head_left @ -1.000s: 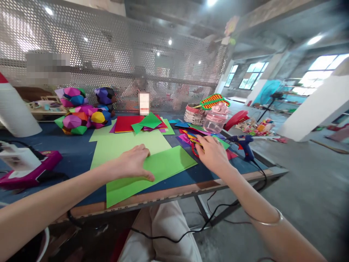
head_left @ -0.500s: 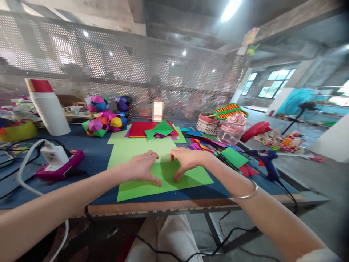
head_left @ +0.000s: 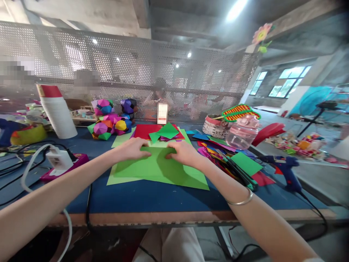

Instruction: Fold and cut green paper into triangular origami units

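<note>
A bright green sheet of paper (head_left: 152, 168) lies over paler green paper (head_left: 111, 179) in front of me. My left hand (head_left: 132, 150) grips the left part of the sheet's far edge, fingers behind and thumb on the near side. At the right part of that edge, my right hand (head_left: 185, 154) pinches the paper the same way. Between the hands the far edge shows as a straight line. Just beyond them rest a red sheet (head_left: 141, 131) and small green paper pieces (head_left: 168, 130).
To the right are a box cutter (head_left: 245, 176), coloured paper scraps, a pink-lidded jar (head_left: 241, 136) and a blue glue gun (head_left: 287, 171). A power strip (head_left: 81, 160), cords, stacked paper cups (head_left: 60, 118) and folded paper balls (head_left: 102, 129) stand left. A perforated screen closes the back.
Both hands have moved away from me, to the far edge of the bright green sheet, and closed on it. The sheet's near edge now lies farther from the table's front edge. The view has shifted slightly.
</note>
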A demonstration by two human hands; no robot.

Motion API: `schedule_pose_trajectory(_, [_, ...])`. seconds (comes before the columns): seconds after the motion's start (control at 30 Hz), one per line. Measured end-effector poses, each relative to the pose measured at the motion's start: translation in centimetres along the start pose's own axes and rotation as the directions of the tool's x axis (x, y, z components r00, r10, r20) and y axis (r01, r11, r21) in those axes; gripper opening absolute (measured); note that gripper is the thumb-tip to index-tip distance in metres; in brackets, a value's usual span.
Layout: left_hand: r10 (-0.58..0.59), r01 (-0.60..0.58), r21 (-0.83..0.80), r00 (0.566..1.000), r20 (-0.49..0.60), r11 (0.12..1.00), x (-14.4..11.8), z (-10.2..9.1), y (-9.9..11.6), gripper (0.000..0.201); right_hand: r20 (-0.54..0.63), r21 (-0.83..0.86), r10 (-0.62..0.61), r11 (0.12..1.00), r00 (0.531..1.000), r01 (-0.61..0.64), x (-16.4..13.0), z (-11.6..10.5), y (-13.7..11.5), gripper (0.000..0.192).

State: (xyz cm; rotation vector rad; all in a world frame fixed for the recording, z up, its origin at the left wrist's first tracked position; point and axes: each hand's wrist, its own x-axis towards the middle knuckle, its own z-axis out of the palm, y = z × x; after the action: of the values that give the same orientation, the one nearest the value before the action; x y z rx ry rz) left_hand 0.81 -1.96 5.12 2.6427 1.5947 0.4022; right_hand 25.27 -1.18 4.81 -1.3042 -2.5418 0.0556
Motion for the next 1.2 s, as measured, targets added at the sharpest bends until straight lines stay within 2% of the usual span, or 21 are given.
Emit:
schedule_pose_trajectory(0.1, [0.023,-0.013,0.045,0.973,-0.229,0.999,-0.6,0.2,1.5,0.041,-0.074,-0.02,0.065,0.998,0.995,-0.067,0.1,0.1,0.9,0.027])
schedule_pose_trajectory(0.13, [0.108,-0.088,0.073,0.933,-0.342,0.993,-0.9,0.4,2.2,0.036,-0.089,-0.019,0.083,0.996,0.993,-0.085,0.0,0.1,1.3,0.029])
schedule_pose_trajectory(0.17, [0.198,-0.176,0.091,0.905,-0.377,0.98,-1.2,0.9,3.0,0.032,-0.098,-0.014,0.095,0.995,0.991,-0.097,0.0,0.2,1.9,0.029])
schedule_pose_trajectory(0.2, [0.269,-0.256,0.085,0.887,-0.375,0.963,-1.5,1.4,3.6,0.028,-0.104,-0.009,0.103,0.994,0.989,-0.105,0.0,0.3,2.4,0.03])
schedule_pose_trajectory(0.27, [0.387,-0.405,-0.016,0.883,-0.266,0.914,-1.7,2.6,4.5,0.024,-0.112,0.002,0.117,0.993,0.987,-0.118,0.0,0.7,3.4,0.031])
schedule_pose_trajectory(0.37, [0.494,-0.508,-0.192,0.862,-0.118,0.84,-1.7,4.5,4.6,0.03,-0.126,0.01,0.148,0.989,0.981,-0.148,-0.1,1.4,4.3,0.032])
schedule_pose_trajectory(0.47, [0.518,-0.51,-0.277,0.854,-0.048,0.814,-1.8,5.4,4.3,0.037,-0.154,0.016,0.179,0.984,0.972,-0.179,-0.4,1.7,4.4,0.034])
schedule_pose_trajectory(0.6, [0.462,-0.437,-0.256,0.886,0.044,0.862,-2.0,4.8,4.6,0.042,-0.208,0.036,0.2,0.98,0.958,-0.197,-0.8,1.6,4.2,0.033])
schedule_pose_trajectory(0.73, [0.334,-0.318,-0.131,0.934,0.127,0.939,-2.6,3.6,5.5,0.044,-0.245,0.058,0.222,0.975,0.944,-0.214,-0.9,1.3,4.3,0.027])
schedule_pose_trajectory(0.87, [0.218,-0.23,0.063,0.965,0.148,0.971,-3.7,3.3,6.8,0.051,-0.274,0.077,0.272,0.962,0.922,-0.261,-0.8,1.2,4.6,0.026])
schedule_pose_trajectory(0.97, [0.083,-0.108,0.2,0.988,0.13,0.974,-4.2,3.8,7.2,0.057,-0.291,0.1,0.286,0.958,0.913,-0.268,-0.8,1.2,4.8,0.028])
schedule_pose_trajectory(1.03, [0.051,-0.069,0.232,0.995,0.085,0.97,-4.4,4.2,7.1,0.057,-0.292,0.122,0.274,0.961,0.916,-0.248,-0.8,1.3,4.9,0.029])
schedule_pose_trajectory(1.13, [0.177,-0.16,0.221,0.983,-0.059,0.962,-4.8,4.5,6.6,0.049,-0.28,0.162,0.237,0.967,0.93,-0.197,-0.7,1.6,4.9,0.028])
schedule_pose_trajectory(1.2, [0.288,-0.247,0.229,0.943,-0.168,0.942,-5.2,4.3,6.4,0.044,-0.266,0.198,0.211,0.967,0.941,-0.161,-0.7,1.8,4.7,0.028])
